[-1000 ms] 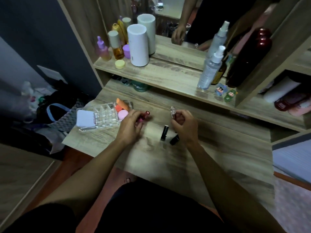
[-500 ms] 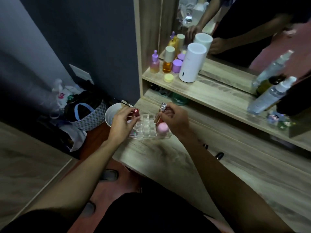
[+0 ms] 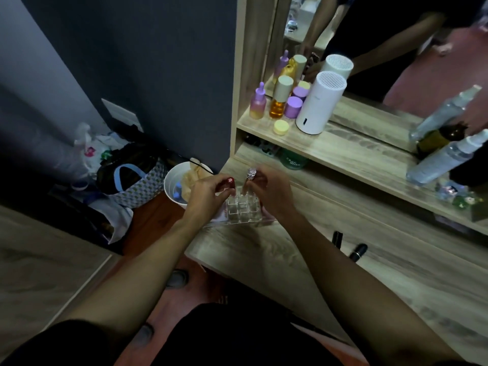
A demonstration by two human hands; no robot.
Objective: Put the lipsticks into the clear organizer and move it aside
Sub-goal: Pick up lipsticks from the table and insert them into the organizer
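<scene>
Lipsticks, two of them, are in my hands above the clear organizer [image 3: 244, 208], which sits at the near left corner of the wooden dresser top [image 3: 303, 260]. My left hand [image 3: 208, 195] pinches a red-capped lipstick [image 3: 229, 180] at the organizer's left edge; my right hand [image 3: 269, 192] pinches a silver-capped lipstick [image 3: 250, 175] over its far row. Both are held upright by the upper end, probably so that each base can drop straight into a narrow square cell. Whether either base has entered a cell I cannot tell, as my fingers hide it. Two black lipsticks [image 3: 348, 245] lie on the dresser top, well to the right of the organizer, not yet loaded. On the shelf beyond the organizer stand a white cylinder [image 3: 318, 104], a purple dropper bottle [image 3: 258, 103], an amber bottle [image 3: 279, 101] and spray bottles [image 3: 446, 159]. A white bin [image 3: 175, 184] stands on the floor left of the organizer, close below the table edge, so a dropped tube could fall there.
</scene>
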